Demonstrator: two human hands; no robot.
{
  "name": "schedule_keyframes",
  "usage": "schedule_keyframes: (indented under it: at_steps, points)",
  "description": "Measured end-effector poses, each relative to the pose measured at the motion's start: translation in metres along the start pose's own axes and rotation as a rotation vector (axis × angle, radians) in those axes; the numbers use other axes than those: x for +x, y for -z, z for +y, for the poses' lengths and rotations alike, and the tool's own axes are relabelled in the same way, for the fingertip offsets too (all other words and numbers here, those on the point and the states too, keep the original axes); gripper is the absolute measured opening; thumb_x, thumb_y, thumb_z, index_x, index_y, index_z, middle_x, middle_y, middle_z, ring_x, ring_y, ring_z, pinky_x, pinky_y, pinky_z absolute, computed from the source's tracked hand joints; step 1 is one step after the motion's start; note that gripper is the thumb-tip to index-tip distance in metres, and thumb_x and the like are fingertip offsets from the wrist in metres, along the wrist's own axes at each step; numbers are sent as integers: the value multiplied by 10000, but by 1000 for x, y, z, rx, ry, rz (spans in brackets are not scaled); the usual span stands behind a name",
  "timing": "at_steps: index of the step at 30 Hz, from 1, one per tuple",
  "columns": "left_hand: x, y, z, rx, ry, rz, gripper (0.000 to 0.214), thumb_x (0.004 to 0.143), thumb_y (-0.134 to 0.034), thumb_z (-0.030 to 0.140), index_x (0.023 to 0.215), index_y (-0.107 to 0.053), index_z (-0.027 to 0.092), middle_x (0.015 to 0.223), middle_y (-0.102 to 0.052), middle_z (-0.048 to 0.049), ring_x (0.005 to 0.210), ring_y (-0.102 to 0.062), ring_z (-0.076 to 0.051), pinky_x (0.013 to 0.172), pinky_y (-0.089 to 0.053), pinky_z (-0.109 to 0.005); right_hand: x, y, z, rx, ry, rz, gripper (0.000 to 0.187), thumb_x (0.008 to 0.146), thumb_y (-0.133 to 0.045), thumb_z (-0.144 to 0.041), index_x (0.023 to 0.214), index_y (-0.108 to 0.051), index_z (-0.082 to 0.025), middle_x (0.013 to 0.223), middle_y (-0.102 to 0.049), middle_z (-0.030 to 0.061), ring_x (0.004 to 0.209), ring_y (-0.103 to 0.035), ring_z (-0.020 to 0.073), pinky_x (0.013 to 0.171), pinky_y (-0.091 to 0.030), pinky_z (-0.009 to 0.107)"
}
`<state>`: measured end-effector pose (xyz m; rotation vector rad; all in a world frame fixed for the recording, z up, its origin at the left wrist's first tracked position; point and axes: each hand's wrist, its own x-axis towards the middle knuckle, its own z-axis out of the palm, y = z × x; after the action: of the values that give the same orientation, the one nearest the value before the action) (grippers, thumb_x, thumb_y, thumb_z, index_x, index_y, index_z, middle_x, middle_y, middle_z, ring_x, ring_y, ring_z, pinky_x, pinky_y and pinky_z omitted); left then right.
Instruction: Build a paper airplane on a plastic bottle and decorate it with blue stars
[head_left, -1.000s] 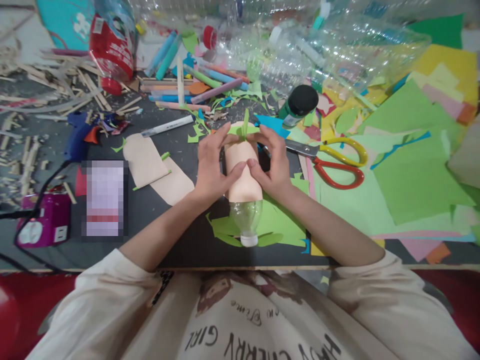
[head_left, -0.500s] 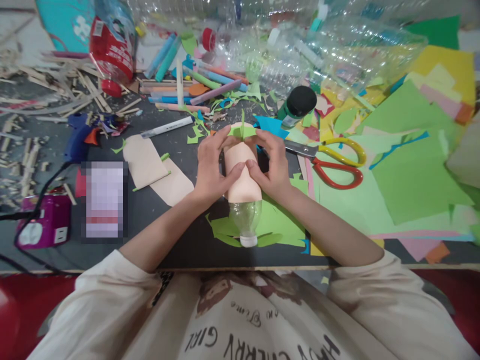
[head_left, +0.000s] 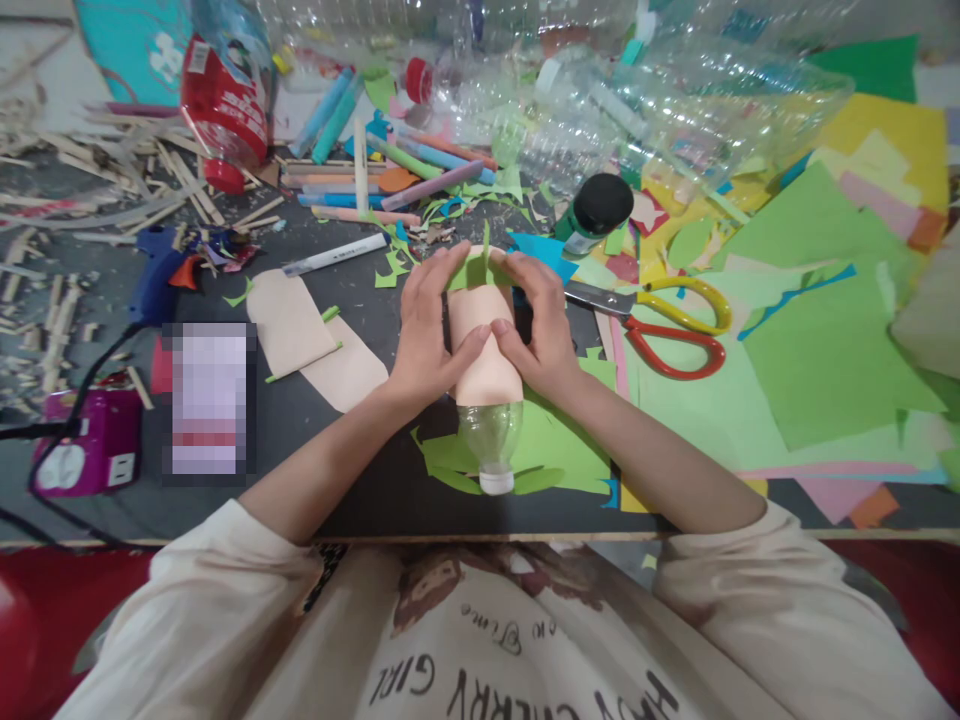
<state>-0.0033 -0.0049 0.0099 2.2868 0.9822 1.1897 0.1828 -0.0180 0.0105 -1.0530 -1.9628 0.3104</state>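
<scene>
left grip (head_left: 427, 330) and right grip (head_left: 544, 335) clasp wrapped bottle (head_left: 487, 375).

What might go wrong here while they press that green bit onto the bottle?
1. The bottle lies on its side, steadied only by the left hand and right hand. It might roll, leaving the green piece crooked.
2. The scissors lie close beside the right hand, blades towards it. A sideways slip could nick a finger.

Peach-wrapped clear bottle (head_left: 486, 365), green paper strip (head_left: 480, 270), yellow-and-red scissors (head_left: 675, 325), blue glue gun (head_left: 154, 275).
</scene>
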Motion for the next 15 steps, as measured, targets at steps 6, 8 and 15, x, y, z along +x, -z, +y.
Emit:
schedule_keyframes:
  at_steps: [6,8,15]
  points:
    - [2,2,2,155,11,-16,570,975,-358,604,1474,-289,338,1576,-335,-112,1463,-318,-353,1200,-221,-580,2,1,-1,-18,-33,-7,467,986,-346,-520,1414,-347,-334,1516,-432,89,1422,-403,282,1188,-304,575]
    - [1,2,1,164,15,-28,559,978,-340,606,1470,-319,342,1595,-308,-101,1473,-296,-359,1207,-196,-574,1,0,1,-26,-38,-16,465,981,-338,-540,1389,-382,-321,1516,-423,88,1428,-392,296,1184,-295,596]
    - [1,-1,0,158,12,-41,565,981,-318,617,1484,-322,360,1614,-278,-81,1495,-258,-347,1220,-160,-558,-1,0,5,-28,-111,-50,450,961,-379,-568,1349,-427,-345,1467,-445,72,1446,-359,316,1192,-283,611]
